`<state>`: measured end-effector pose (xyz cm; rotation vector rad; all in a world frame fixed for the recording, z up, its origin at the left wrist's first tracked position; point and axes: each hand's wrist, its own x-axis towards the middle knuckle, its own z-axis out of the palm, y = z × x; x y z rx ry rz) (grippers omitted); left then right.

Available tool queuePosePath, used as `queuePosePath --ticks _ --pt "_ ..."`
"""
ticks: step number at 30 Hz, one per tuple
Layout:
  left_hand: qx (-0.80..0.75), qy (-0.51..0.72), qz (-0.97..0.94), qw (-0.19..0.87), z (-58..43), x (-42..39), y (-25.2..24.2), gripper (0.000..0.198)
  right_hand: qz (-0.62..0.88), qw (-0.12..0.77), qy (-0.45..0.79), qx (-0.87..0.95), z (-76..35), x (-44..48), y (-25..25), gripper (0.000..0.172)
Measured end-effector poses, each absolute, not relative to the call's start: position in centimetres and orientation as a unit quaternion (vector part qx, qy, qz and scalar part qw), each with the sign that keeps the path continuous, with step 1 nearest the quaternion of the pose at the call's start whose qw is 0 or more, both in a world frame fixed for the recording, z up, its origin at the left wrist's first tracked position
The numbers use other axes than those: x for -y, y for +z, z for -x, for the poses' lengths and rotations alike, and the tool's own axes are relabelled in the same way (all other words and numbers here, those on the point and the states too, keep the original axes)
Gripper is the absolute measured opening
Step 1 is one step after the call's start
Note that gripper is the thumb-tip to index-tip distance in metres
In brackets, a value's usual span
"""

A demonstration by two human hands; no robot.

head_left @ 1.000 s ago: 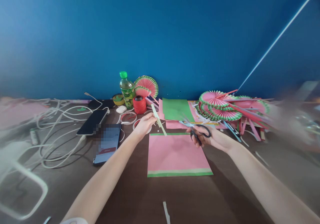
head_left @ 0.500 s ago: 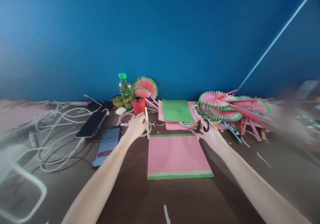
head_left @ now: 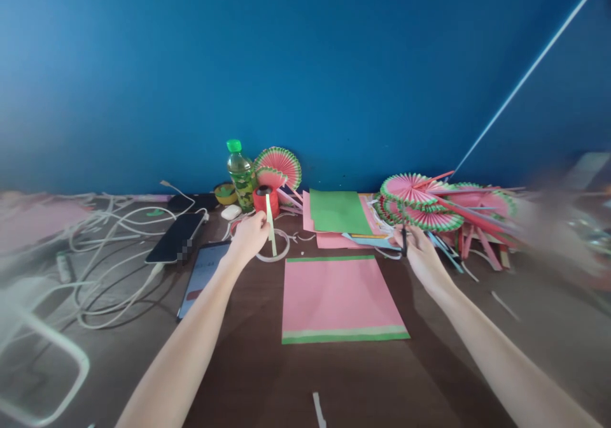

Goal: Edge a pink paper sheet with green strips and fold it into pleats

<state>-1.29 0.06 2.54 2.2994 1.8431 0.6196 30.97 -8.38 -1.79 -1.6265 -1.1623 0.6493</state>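
Note:
My left hand [head_left: 250, 234] pinches a narrow pale green strip [head_left: 270, 214] that stands up from the fingers, in front of a red spool [head_left: 260, 204]. A white ring, perhaps a tape roll [head_left: 284, 249], lies just right of that hand. Black-handled scissors [head_left: 404, 241] are in my right hand [head_left: 421, 251], beside the paper stack; their blades are hard to make out. Between my forearms lies a pink sheet [head_left: 337, 294] with a thin green far edge and, at its near edge, a pale band and a green band.
Green paper [head_left: 337, 211] tops a stack at the back. Pleated pink-and-green fans [head_left: 413, 189] are piled at the right. A green-capped bottle [head_left: 242, 176], phones [head_left: 176, 237] and tangled white cables [head_left: 102, 275] occupy the left. A scrap [head_left: 318, 409] lies near the front.
My left hand has moved slightly left and nearer with the strip, baring the white ring. My right hand has shifted right with the scissors, which have turned upright, away from the pink sheet's far edge.

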Motion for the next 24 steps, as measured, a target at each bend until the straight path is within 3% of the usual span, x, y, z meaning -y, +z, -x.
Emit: queuePosePath --ticks 4,11,14,17,21,24 --pt "-0.580 0.266 -0.767 0.068 1.5 -0.2 2.4 0.009 0.662 0.483 0.293 0.492 -30.0 8.5 -1.7 0.034" --pt "-0.617 0.282 -0.733 0.037 1.5 -0.1 2.4 0.011 0.661 0.487 0.234 0.520 -29.2 8.5 -1.8 0.038" --pt "-0.599 0.339 -0.718 0.100 1.5 -0.3 2.5 0.011 0.642 0.499 0.242 0.530 -28.5 8.9 -1.2 0.040" --pt "-0.578 0.377 -0.693 0.208 1.3 -0.4 2.7 0.015 0.588 0.492 0.338 0.546 -27.4 9.8 -0.2 0.042" --pt "-0.515 0.420 -0.625 0.409 0.1 0.5 3.0 0.022 0.483 0.375 0.516 0.599 -25.5 11.6 0.9 0.036" --pt "-0.488 0.415 -0.604 0.475 -1.2 1.5 3.5 0.023 0.417 0.299 0.601 0.613 -24.2 12.6 1.0 0.032"
